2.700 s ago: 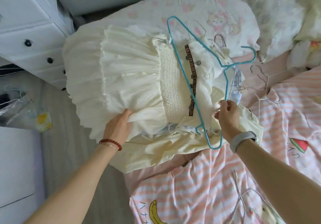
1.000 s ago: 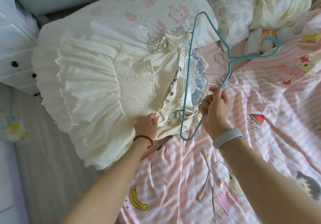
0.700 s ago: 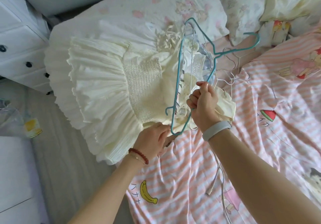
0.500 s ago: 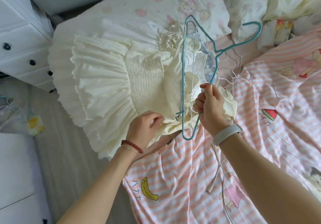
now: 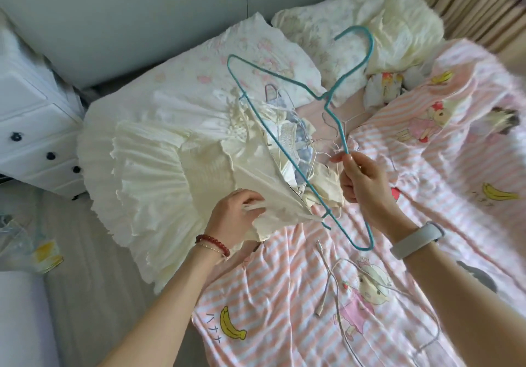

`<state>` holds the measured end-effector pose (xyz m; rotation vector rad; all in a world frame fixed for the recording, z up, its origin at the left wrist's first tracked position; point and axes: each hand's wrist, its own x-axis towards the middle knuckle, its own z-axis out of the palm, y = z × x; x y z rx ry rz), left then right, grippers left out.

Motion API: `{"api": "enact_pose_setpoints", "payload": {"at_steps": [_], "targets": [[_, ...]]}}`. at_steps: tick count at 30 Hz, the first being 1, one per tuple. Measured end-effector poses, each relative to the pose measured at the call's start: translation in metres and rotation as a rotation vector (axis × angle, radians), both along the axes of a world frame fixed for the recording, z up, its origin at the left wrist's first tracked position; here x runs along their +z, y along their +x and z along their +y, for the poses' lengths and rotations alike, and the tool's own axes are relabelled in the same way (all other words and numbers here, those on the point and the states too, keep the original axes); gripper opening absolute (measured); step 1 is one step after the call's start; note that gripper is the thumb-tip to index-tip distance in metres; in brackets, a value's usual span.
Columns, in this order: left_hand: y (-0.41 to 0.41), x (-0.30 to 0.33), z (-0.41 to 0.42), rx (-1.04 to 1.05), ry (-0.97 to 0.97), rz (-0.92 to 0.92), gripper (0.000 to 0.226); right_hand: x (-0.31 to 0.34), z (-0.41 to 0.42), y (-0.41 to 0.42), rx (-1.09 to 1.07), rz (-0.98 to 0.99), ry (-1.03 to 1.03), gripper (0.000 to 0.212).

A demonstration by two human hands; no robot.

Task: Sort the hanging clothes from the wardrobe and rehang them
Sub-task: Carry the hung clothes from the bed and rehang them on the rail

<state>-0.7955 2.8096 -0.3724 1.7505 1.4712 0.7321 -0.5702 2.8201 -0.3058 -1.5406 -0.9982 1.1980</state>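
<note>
Dress (image 5: 159, 173) lies on the bed's 9 o'clock edge, left hand (image 5: 236, 213) gripping its top. Right hand (image 5: 361, 178) pinches the teal hanger (image 5: 287, 136); its end notch may snag the fabric or nearby wire hangers (image 5: 327, 141).

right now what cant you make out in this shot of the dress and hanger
- Head view: whether the teal hanger is free of the cream dress; bunched fabric hides its far shoulder.
- The left hand fingertips, buried in dress folds.
- The garments under the hanger, overlapped by it and by white wire hangers.
- Top right corner, motion-blurred.
</note>
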Motion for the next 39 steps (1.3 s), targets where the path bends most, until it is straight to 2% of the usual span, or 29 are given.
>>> {"api": "enact_pose_setpoints", "payload": {"at_steps": [3, 6, 9, 12, 15, 19, 23, 25, 29, 31, 34, 36, 39], "targets": [[0.002, 0.039, -0.004, 0.014, 0.107, -0.031, 0.014, 0.04, -0.011, 0.008, 0.04, -0.115, 0.106, 0.03], [0.003, 0.078, -0.024, 0.063, 0.258, -0.055, 0.011, 0.088, -0.021, 0.003, 0.066, -0.322, 0.203, 0.026], [0.0, 0.109, -0.061, 0.134, 0.378, -0.006, 0.012, 0.129, -0.039, -0.016, 0.162, -0.43, 0.233, 0.023], [-0.008, 0.124, -0.113, 0.191, 0.392, 0.083, 0.014, 0.156, -0.075, -0.042, 0.287, -0.513, 0.263, 0.024], [-0.02, 0.126, -0.169, 0.275, 0.326, 0.153, 0.015, 0.172, -0.12, -0.062, 0.354, -0.567, 0.329, 0.025], [-0.03, 0.132, -0.232, 0.373, 0.284, 0.155, 0.012, 0.192, -0.169, -0.077, 0.4, -0.517, 0.381, 0.025], [-0.035, 0.164, -0.271, 0.476, 0.401, 0.06, 0.005, 0.229, -0.196, -0.091, 0.387, -0.439, 0.413, 0.024], [-0.041, 0.189, -0.28, 0.534, 0.494, -0.011, 0.005, 0.25, -0.205, -0.096, 0.388, -0.339, 0.379, 0.025], [-0.051, 0.227, -0.295, 0.499, 0.532, -0.056, 0.006, 0.292, -0.223, -0.103, 0.356, -0.179, 0.407, 0.022], [-0.052, 0.224, -0.306, 0.48, 0.476, -0.061, 0.018, 0.308, -0.23, -0.104, 0.311, -0.167, 0.454, 0.023], [-0.055, 0.192, -0.326, 0.47, 0.234, -0.1, 0.071, 0.318, -0.243, -0.1, 0.229, -0.166, 0.475, 0.027], [-0.053, 0.162, -0.339, 0.456, 0.054, -0.063, 0.098, 0.318, -0.249, -0.092, 0.138, -0.097, 0.449, 0.024], [-0.027, 0.123, -0.354, 0.394, -0.122, 0.037, 0.112, 0.312, -0.261, -0.07, -0.041, -0.03, 0.407, 0.025]]}}
